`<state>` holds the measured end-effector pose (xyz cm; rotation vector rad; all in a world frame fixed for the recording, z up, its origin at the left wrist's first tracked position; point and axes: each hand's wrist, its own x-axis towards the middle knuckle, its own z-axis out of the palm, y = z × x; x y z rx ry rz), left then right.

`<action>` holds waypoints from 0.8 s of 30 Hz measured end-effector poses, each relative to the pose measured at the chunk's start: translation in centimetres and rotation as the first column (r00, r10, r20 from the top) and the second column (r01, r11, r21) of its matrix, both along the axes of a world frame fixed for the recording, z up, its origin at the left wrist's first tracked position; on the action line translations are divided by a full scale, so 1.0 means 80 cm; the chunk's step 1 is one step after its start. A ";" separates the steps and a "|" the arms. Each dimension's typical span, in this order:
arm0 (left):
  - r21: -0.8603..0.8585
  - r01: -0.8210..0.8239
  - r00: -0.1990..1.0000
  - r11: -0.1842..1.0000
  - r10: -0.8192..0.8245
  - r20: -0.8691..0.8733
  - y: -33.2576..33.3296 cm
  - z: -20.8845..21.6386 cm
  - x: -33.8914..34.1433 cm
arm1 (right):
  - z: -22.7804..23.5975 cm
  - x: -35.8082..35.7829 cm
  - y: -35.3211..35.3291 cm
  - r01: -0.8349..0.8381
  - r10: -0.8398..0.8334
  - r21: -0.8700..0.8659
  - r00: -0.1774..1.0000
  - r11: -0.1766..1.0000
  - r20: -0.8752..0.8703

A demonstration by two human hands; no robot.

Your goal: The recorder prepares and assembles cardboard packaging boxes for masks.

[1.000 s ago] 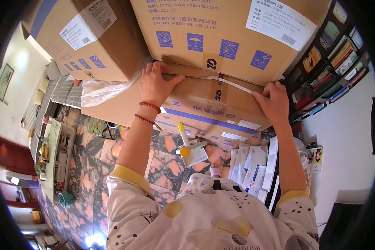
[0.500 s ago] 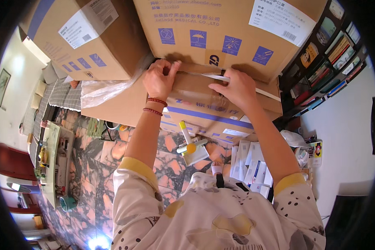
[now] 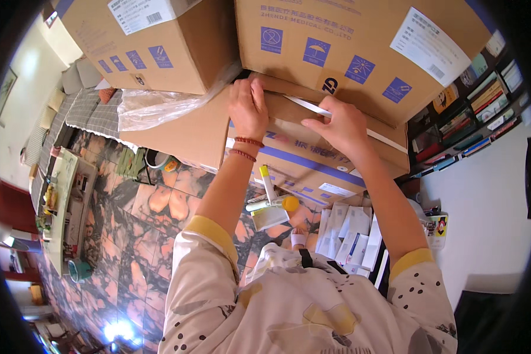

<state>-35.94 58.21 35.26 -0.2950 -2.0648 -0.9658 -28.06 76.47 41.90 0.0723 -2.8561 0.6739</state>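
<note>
Both hands are at a large brown carton (image 3: pixel 295 156) with a blue stripe, in front of me. My left hand (image 3: pixel 249 112), with two red bead bracelets at the wrist, is closed at a cardboard flap (image 3: pixel 286 88) along the carton's top; its fingertips are partly hidden. To its right, my right hand (image 3: pixel 341 127) is bent over a white strap (image 3: pixel 305 106) that runs across the carton top, thumb and fingers closing on it. The strap shows on both sides of the hand.
Another carton (image 3: pixel 312 53) stands behind the hands, and one more (image 3: pixel 153 56) at far left. Clear plastic film (image 3: pixel 150 109) hangs beside the left hand. Below are a small white bin (image 3: pixel 270 219) and flat white boxes (image 3: pixel 351 233). A bookshelf (image 3: pixel 454 121) stands at right.
The view has shifted, so the cartons sit farther right and higher. My left hand's thumb and fingers have come closer together at the flap. My right hand stays at the strap.
</note>
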 end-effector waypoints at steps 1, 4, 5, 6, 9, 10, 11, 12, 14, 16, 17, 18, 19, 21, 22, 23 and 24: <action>0.121 0.067 0.996 0.990 -0.059 -0.070 0.004 -0.007 0.006 | 0.000 -0.007 -0.005 -0.006 0.006 -0.008 1.000 1.000 0.016; 0.238 0.237 0.970 0.942 -0.215 -0.114 0.002 -0.035 0.045 | -0.014 -0.025 -0.029 0.033 -0.027 0.041 0.990 0.999 -0.137; 0.247 0.227 0.974 0.942 -0.219 -0.061 0.002 -0.049 0.061 | -0.022 -0.029 -0.031 0.022 -0.015 0.049 0.991 0.999 -0.136; 0.254 0.209 0.977 0.944 -0.214 -0.007 -0.001 -0.055 0.074 | -0.029 -0.033 -0.037 0.088 -0.084 0.012 0.976 0.996 -0.200; 0.433 0.239 0.958 0.869 -0.283 0.038 -0.006 -0.062 0.085 | -0.038 -0.036 -0.047 0.143 -0.151 -0.047 0.946 0.989 -0.287; 0.446 0.214 0.963 0.869 -0.263 0.050 -0.008 -0.064 0.086 | -0.041 -0.036 -0.049 0.149 -0.163 -0.070 0.936 0.986 -0.313; 0.534 0.202 0.945 0.821 -0.307 0.115 -0.011 -0.065 0.085 | -0.052 -0.039 -0.047 0.110 -0.139 -0.096 0.909 0.989 -0.393; 0.618 0.181 0.923 0.765 -0.349 0.162 -0.012 -0.066 0.082 | -0.053 -0.041 -0.045 0.085 -0.111 -0.082 0.915 0.993 -0.387; 0.658 0.087 0.920 0.748 -0.315 0.235 -0.003 -0.090 0.066 | -0.051 -0.040 -0.040 0.153 -0.178 -0.102 0.926 0.983 -0.333; 0.797 -0.010 0.845 0.603 -0.422 0.330 -0.012 -0.137 0.038 | -0.051 -0.043 -0.038 0.120 -0.142 -0.081 0.919 0.989 -0.367; 0.824 0.052 0.789 0.564 -0.529 0.313 -0.022 -0.137 0.031 | -0.053 -0.045 -0.036 0.106 -0.132 -0.090 0.922 0.990 -0.364; 0.850 0.117 0.721 0.513 -0.633 0.283 -0.031 -0.130 0.027 | -0.053 -0.046 -0.035 0.097 -0.127 -0.100 0.921 0.990 -0.367; 0.791 0.009 0.729 0.612 -0.545 0.414 -0.031 -0.127 0.028 | -0.054 -0.048 -0.040 0.091 -0.115 -0.085 0.928 0.992 -0.355; 0.831 -0.041 0.723 0.554 -0.558 0.408 -0.010 -0.114 0.040 | -0.054 -0.051 -0.032 0.092 -0.100 -0.037 0.921 0.995 -0.377; 0.831 -0.046 0.762 0.554 -0.519 0.387 -0.013 -0.113 0.044 | -0.057 -0.051 -0.035 0.061 -0.095 -0.108 0.932 0.992 -0.351; 0.830 -0.036 0.766 0.556 -0.519 0.380 -0.015 -0.112 0.049 | -0.061 -0.051 -0.032 0.000 -0.053 -0.149 0.936 0.989 -0.349; 0.831 -0.013 0.766 0.556 -0.528 0.366 -0.014 -0.103 0.055 | -0.061 -0.051 -0.025 -0.050 -0.021 -0.188 0.935 0.981 -0.354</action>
